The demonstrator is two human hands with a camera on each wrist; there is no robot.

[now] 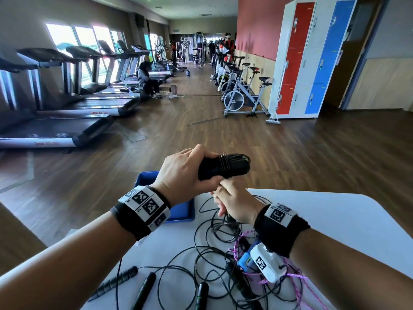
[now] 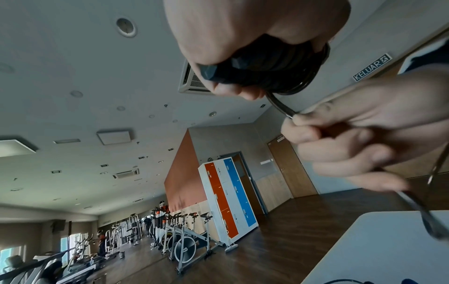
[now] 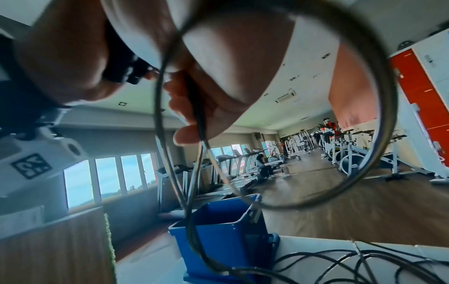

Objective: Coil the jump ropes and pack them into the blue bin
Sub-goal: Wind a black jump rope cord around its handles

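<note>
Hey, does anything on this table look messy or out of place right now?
Yes. Several black jump ropes lie tangled in loose overlapping loops on the white table, with a purple rope snarled among them. Only the bundle in the left hand is coiled.

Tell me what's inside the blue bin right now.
The right wrist view shows only the upper inner walls of the blue bin, and no rope there. Its bottom is hidden, and in the head view the left hand covers most of it.
</note>
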